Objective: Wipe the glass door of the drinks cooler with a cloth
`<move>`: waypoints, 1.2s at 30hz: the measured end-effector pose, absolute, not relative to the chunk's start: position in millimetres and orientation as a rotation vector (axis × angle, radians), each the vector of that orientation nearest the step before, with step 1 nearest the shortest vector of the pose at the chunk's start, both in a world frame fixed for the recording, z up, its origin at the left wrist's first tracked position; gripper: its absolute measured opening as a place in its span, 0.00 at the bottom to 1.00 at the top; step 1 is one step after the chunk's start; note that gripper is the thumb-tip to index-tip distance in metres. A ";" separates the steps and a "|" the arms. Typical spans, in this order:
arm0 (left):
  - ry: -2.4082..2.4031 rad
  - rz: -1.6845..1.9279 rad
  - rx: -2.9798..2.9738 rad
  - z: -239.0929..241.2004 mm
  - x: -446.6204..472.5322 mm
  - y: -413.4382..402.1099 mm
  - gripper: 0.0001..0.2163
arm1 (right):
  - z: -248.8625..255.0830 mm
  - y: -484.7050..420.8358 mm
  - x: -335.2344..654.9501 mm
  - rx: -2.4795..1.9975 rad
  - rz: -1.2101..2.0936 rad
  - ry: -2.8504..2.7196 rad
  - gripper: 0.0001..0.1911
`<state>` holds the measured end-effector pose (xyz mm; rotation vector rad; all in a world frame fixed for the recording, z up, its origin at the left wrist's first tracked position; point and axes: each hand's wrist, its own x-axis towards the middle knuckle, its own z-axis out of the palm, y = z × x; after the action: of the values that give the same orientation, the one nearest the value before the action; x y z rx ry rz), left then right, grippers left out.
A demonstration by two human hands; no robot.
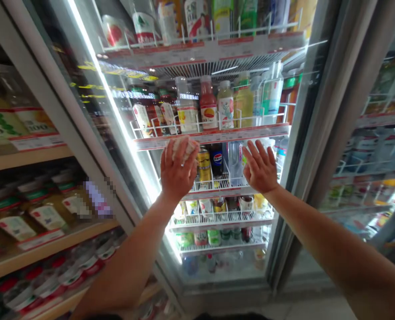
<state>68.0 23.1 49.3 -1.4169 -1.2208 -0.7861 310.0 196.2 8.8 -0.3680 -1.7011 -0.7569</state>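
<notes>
My left hand point(179, 173) presses a crumpled pale pinkish cloth point(193, 146) against the glass door point(224, 274) of a lit drinks fridge. The cloth shows past the fingertips and at the index side; the rest is hidden under the palm. To the right, my right hand point(261, 168) is raised at the glass with fingers spread and nothing in it. Behind the glass, between the hands, stand a gold can point(204, 165) and a dark bottle with a Pepsi label point(217, 160).
Wire shelves point(217, 133) of bottles and cans fill the fridge. On the left, wooden shelves point(27, 162) carry juice bottles. A metal door frame point(330, 102) and another glazed fridge section are on the right. Ceiling lights and signs reflect in the glass.
</notes>
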 end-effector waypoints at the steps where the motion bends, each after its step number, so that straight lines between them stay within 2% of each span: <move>1: -1.232 -0.830 -1.355 58.3 66.5 23.1 0.23 | 8.7 196.5 309.8 -0.372 -0.749 -1.706 0.41; 5: -1.241 -0.909 -1.220 71.4 74.2 31.5 0.26 | 8.4 197.1 309.3 -0.379 -0.729 -1.711 0.41; 11: -1.002 -0.607 -1.625 49.9 108.2 60.6 0.31 | 9.7 195.3 313.1 -0.315 -0.720 -1.704 0.40; 18: -0.821 -0.628 -1.958 35.7 142.9 86.1 0.36 | 8.9 200.5 317.6 -0.221 -0.710 -1.710 0.40; 22: -0.760 -0.657 -1.983 18.9 138.5 79.5 0.34 | 8.2 198.9 317.8 -0.244 -0.756 -1.724 0.36; 30: -1.273 -0.799 -1.356 31.0 39.8 18.6 0.29 | 5.9 196.3 318.3 -0.265 -0.718 -1.754 0.40; 36: -1.433 -0.878 -1.258 24.9 9.3 9.5 0.28 | 3.6 200.0 318.2 -0.270 -0.733 -1.769 0.39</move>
<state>9.3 9.5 24.9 -1.2576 -1.4333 -0.8785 318.2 200.0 3.6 -0.2702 -1.7686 -0.7332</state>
